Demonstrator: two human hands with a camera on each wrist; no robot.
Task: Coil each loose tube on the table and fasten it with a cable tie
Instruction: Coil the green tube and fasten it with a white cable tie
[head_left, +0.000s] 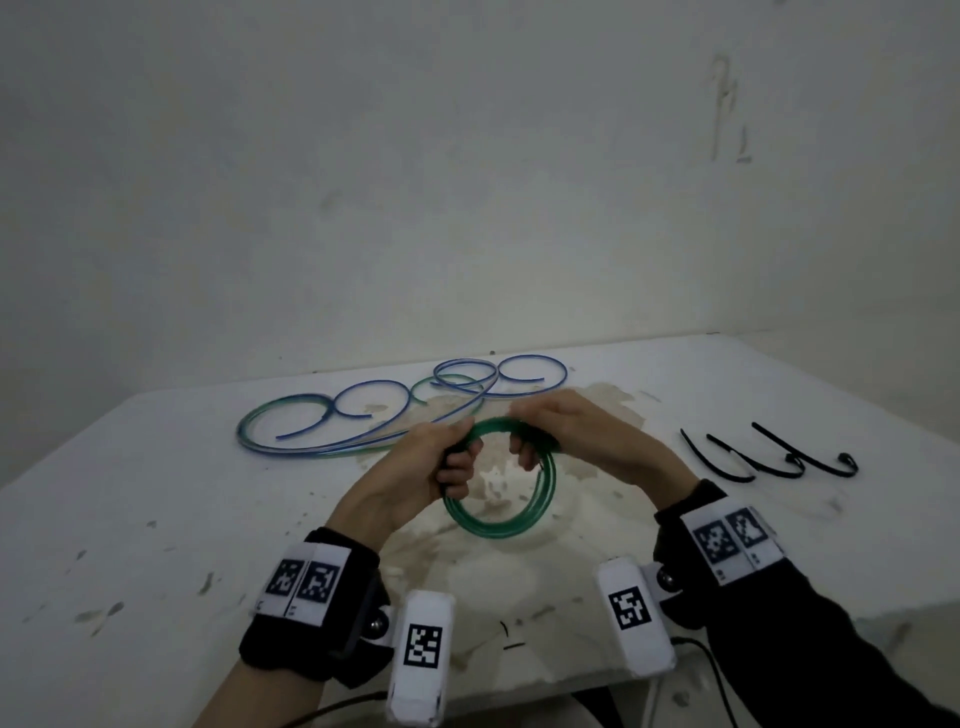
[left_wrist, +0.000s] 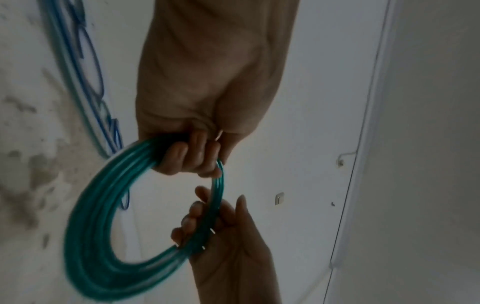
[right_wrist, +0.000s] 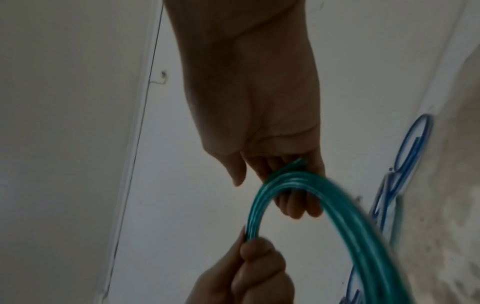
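A green tube coil of several loops hangs upright above the stained table. My left hand grips its upper left part with curled fingers. My right hand grips the top right of the same coil. In the left wrist view my left hand holds the coil and the right hand's fingers curl round it below. In the right wrist view the right hand holds the coil, with the left hand pinching it lower down. Loose blue and green tubes lie behind.
Several black cable ties lie on the table to the right of my hands. A small black offcut lies near the front edge. A grey wall stands close behind the table. Cables hang below the front edge.
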